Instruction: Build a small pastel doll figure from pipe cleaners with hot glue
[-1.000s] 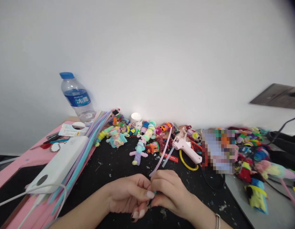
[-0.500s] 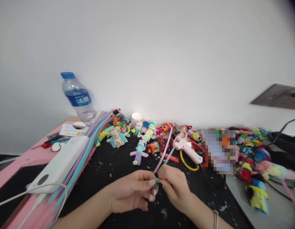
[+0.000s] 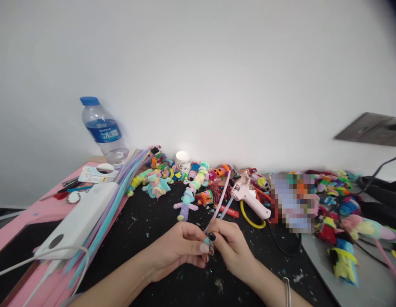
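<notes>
Over the black work surface, my left hand (image 3: 186,246) and my right hand (image 3: 231,244) meet, both closed, thumbs against fingers. Between their fingertips is a small light-blue fuzzy piece (image 3: 208,242), apparently of pipe cleaner; much of it is hidden. A pale pink pipe cleaner (image 3: 222,197) rises from behind the fingers toward the back. Just beyond my hands lies a little doll (image 3: 186,204) of purple, blue and pink pipe cleaner. A pink glue gun (image 3: 251,200) rests behind my right hand, a glue stick at its rear.
Leaning pipe cleaners (image 3: 105,219) lie beside a white power bank (image 3: 78,219) with a cable at left. A water bottle (image 3: 103,130) and a paper cup (image 3: 183,162) stand by the wall. Colourful fuzzy figures (image 3: 341,260) crowd the back and right. A black cord (image 3: 282,247) curls near my right hand.
My right hand's thumb has moved up and my fingers have closed in around the light-blue piece. My left fingers have curled in more. The things on the table have stayed put.
</notes>
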Demonstrator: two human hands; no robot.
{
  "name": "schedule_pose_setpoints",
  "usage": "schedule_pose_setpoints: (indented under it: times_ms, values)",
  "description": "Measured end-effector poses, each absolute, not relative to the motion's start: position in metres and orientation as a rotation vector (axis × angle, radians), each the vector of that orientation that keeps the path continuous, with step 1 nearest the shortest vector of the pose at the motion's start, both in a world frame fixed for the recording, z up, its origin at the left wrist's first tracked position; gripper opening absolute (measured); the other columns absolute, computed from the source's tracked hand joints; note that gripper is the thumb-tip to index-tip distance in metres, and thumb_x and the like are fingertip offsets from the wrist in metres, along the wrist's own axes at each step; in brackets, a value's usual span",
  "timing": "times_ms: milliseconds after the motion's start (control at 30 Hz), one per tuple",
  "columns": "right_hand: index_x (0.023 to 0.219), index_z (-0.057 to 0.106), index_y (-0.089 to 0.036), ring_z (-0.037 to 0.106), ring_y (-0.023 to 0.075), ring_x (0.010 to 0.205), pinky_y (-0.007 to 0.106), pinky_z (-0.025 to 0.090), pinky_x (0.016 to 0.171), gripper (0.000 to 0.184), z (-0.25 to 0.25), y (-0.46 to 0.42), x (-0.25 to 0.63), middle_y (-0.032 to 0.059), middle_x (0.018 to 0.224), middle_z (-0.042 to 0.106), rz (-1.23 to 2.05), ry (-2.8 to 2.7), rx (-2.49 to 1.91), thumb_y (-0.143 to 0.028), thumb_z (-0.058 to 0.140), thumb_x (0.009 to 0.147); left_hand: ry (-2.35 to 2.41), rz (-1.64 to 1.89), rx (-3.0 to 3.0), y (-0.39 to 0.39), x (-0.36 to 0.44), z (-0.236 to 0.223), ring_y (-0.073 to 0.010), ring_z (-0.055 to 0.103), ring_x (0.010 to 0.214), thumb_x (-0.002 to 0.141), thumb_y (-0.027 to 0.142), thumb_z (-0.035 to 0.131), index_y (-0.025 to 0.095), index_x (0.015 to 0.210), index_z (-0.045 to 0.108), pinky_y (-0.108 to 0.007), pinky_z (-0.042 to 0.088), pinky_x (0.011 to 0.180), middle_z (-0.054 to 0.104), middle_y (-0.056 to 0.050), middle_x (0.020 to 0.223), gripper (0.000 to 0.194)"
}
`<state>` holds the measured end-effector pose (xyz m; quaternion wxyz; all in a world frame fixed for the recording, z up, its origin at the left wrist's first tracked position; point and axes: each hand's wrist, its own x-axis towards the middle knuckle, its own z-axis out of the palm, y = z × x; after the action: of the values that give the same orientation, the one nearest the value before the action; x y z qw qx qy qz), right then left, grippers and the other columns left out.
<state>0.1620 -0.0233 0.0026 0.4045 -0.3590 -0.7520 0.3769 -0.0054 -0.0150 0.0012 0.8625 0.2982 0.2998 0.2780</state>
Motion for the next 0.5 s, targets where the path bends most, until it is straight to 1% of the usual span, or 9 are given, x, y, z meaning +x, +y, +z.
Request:
schedule_pose_setpoints:
  times_ms: [100, 167, 300, 433, 500]
  values:
    - [0.066, 0.047, -0.018, 0.046, 0.0097, 0.055, 0.021, 0.035, 0.053, 0.027, 0.002, -0.023, 0.163, -0.0018, 0.061, 0.049, 0.938, -1.927, -0.889, -0.023, 0.04, 0.092, 0.6, 0.606, 0.605, -0.015, -0.005, 0.0, -0.0095, 0.06, 0.056, 0.064, 0.016, 0.075, 0.01, 0.065, 0.065, -0.021, 0.048, 0.058, 0.066, -0.004, 0.065, 0.012]
    - [0.069, 0.047, -0.018, 0.046, 0.0106, 0.057, 0.022, 0.036, 0.055, 0.025, 0.002, -0.024, 0.164, -0.001, 0.063, 0.049, 0.883, -1.97, -0.862, -0.024, 0.039, 0.092, 0.556, 0.591, 0.565, -0.016, -0.005, -0.002, -0.009, 0.059, 0.055, 0.064, 0.02, 0.075, 0.01, 0.065, 0.063, -0.021, 0.048, 0.057, 0.065, -0.004, 0.063, 0.016]
    - [0.082, 0.049, -0.019, 0.048, 0.0131, 0.065, 0.025, 0.04, 0.059, 0.02, 0.004, -0.022, 0.167, 0.002, 0.073, 0.052, 0.73, -2.104, -0.726, -0.026, 0.035, 0.093, 0.436, 0.497, 0.479, -0.015, -0.008, -0.004, -0.0076, 0.054, 0.051, 0.069, 0.029, 0.072, 0.01, 0.067, 0.06, -0.02, 0.047, 0.053, 0.058, -0.001, 0.056, 0.023]
    - [0.095, 0.047, -0.019, 0.052, 0.0149, 0.072, 0.026, 0.044, 0.063, 0.024, 0.01, -0.019, 0.169, 0.0055, 0.083, 0.056, 0.489, -2.234, -0.677, -0.035, 0.029, 0.095, 0.37, 0.438, 0.431, -0.014, -0.009, -0.003, -0.006, 0.049, 0.048, 0.073, 0.028, 0.069, 0.009, 0.073, 0.061, -0.02, 0.049, 0.053, 0.052, 0.002, 0.053, 0.021]
    - [0.097, 0.046, -0.018, 0.053, 0.0154, 0.073, 0.027, 0.045, 0.064, 0.028, 0.013, -0.018, 0.171, 0.0072, 0.086, 0.057, 0.346, -2.285, -0.67, -0.038, 0.026, 0.095, 0.361, 0.419, 0.415, -0.014, -0.009, -0.001, -0.0058, 0.048, 0.047, 0.073, 0.028, 0.068, 0.009, 0.073, 0.061, -0.021, 0.049, 0.053, 0.051, 0.003, 0.053, 0.02]
